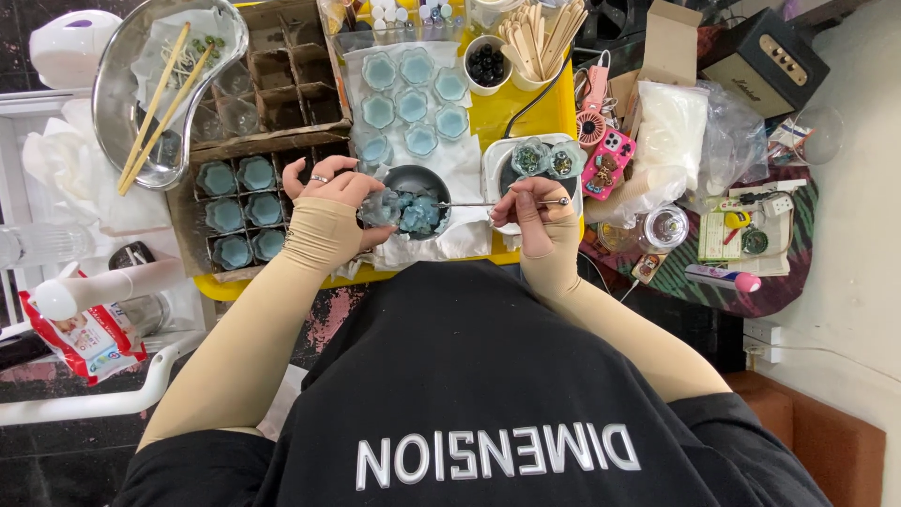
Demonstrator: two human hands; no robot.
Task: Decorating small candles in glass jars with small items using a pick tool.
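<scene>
The left hand point(330, 192), sleeved in beige up to the knuckles and wearing a ring, curls around a small clear blue-tinted piece point(379, 208) and holds it at the left rim of a dark round bowl point(415, 176). The bowl is filled with more pale blue translucent pieces point(418, 214) and stands on a white cloth point(460, 160) spread over the yellow tabletop point(526, 117). The right hand point(535, 208) pinches a thin metal tool point(483, 203) between its fingertips, and the tool lies level with its tip reaching left over the bowl's right rim. Just behind the right hand sits a white dish point(496, 160) holding two decorated greenish pieces. Farther up the cloth, blue flower-shaped cups point(411, 105) stand in a cluster. To the left, a cardboard divider box point(282, 89) holds more blue cups in its lower cells, and beside it a metal kidney-shaped tray point(113, 103) carries a pair of chopsticks point(164, 108). A white cup of wooden sticks point(540, 38) stands at the back, and a pink phone case point(608, 161) lies to the right.
</scene>
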